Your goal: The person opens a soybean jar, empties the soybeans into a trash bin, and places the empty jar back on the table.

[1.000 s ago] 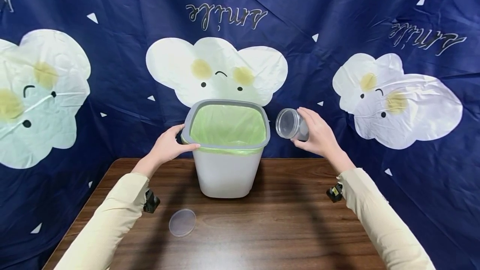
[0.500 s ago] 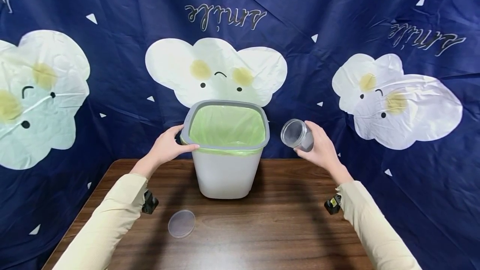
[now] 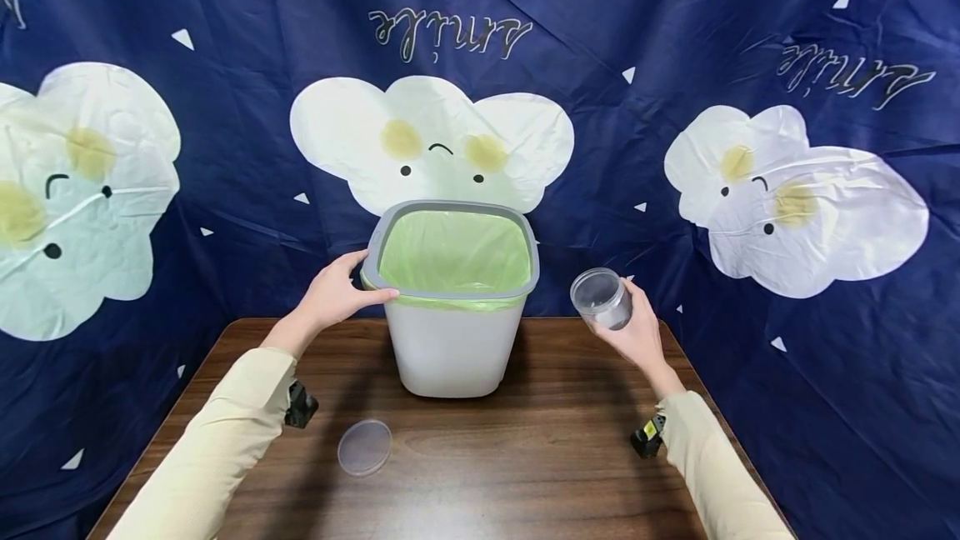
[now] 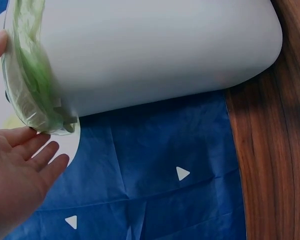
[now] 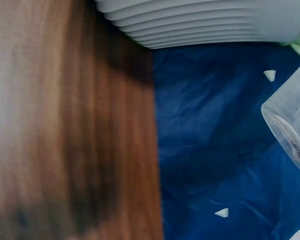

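Note:
In the head view a white trash bin (image 3: 453, 348) with a grey rim and a green liner (image 3: 453, 248) stands at the table's back. My left hand (image 3: 330, 294) rests against its left corner, thumb along the front rim. In the left wrist view its fingers are nearly straight, the index touching the bunched liner (image 4: 32, 75). To the right of the bin my right hand (image 3: 637, 327) holds a clear plastic jar (image 3: 611, 307), raised and tilted with its open mouth up and leftward. The right wrist view shows the jar's base (image 5: 290, 137) with lettering.
A round clear lid (image 3: 364, 447) lies flat on the brown wooden table (image 3: 487, 473), left of centre. Behind the table hangs a dark blue cloth (image 3: 600, 23) with white clouds. Small black cameras sit at both wrists.
My right hand has lowered the jar and moved it slightly right, away from the bin, turning its mouth more upward. The left hand, bin and lid stay in place.

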Motion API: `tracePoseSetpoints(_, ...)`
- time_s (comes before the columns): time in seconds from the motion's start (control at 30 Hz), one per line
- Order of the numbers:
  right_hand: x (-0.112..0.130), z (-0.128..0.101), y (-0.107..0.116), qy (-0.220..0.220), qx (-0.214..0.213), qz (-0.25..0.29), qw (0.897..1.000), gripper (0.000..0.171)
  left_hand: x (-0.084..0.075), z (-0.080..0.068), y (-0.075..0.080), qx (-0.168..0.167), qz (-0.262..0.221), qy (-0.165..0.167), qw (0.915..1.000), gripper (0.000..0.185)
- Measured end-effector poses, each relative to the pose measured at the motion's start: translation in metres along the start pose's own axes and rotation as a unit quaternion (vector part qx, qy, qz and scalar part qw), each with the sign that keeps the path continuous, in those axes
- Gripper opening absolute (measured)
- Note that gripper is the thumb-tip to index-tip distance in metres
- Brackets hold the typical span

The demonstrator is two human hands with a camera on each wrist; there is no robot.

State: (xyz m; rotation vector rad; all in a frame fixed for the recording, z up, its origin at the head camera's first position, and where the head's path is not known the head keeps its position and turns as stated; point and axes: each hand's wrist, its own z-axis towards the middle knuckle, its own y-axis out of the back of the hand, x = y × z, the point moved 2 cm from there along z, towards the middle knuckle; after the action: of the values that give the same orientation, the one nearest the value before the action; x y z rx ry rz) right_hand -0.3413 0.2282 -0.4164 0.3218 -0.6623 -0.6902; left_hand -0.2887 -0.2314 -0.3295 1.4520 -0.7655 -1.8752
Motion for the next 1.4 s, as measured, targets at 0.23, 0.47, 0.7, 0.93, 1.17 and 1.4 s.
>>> tracePoseSetpoints(0.23,-0.013,-0.035,-0.016,-0.06,0.005,0.011,0.998,0.084,-0.001,0.0,0.0,0.001,-0.001,0.002,1.0,0.099)
tracePoseSetpoints(0.47,-0.02,-0.071,-0.036,-0.117,0.022,0.021,0.993,0.082,-0.001,-0.001,0.001,0.006,0.0,0.007,1.0,0.1)
tracePoseSetpoints(0.7,-0.022,-0.102,-0.052,-0.164,0.058,0.009,0.985,0.083,0.001,-0.001,-0.001,0.003,-0.001,0.006,1.0,0.099)
tracePoseSetpoints(0.93,-0.022,-0.128,-0.065,-0.172,0.072,0.005,0.982,0.08,0.0,-0.001,-0.001,0.001,-0.003,0.006,1.0,0.098)
tracePoseSetpoints(1.17,-0.021,-0.143,-0.068,-0.167,0.054,0.027,0.984,0.078,-0.001,-0.002,-0.002,0.002,-0.003,0.007,1.0,0.099)
tracePoseSetpoints(1.4,-0.021,-0.15,-0.066,-0.187,0.044,0.022,0.981,0.077,0.0,-0.002,0.0,0.002,-0.001,0.008,1.0,0.099)
